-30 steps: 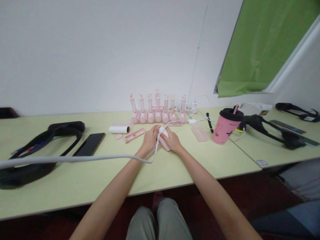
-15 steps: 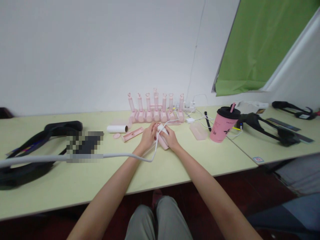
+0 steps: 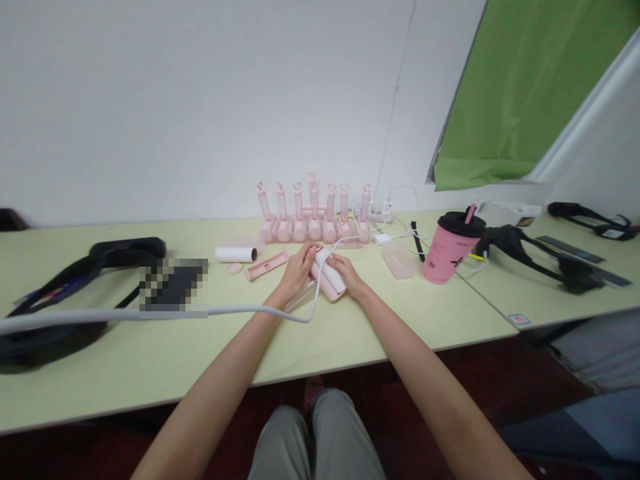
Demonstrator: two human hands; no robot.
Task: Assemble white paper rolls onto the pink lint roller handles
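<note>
My left hand point(image 3: 299, 270) is closed round the upper left part of a long pink case point(image 3: 328, 289). Closed on a white paper roll point(image 3: 333, 277), my right hand point(image 3: 352, 276) keeps it lying along the case, slanting toward me. Fingers and a white cable in front hide part of both. To the left lie a second white roll point(image 3: 234, 255) with a brown core, a pink disc point(image 3: 234, 269) and an open pink half-shell point(image 3: 267, 266).
Behind my hands stands a row of several pink handled pieces point(image 3: 315, 227). A translucent pink tray point(image 3: 399, 260) and a pink lidded cup point(image 3: 447, 253) are on the right. Black headset-like frames point(image 3: 543, 257) lie at the sides. A white cable point(image 3: 240, 309) crosses the foreground.
The white roll now shows more fully beside the pink case, with my right hand shifted slightly to the right. My left hand keeps its place. The view has shifted slightly.
</note>
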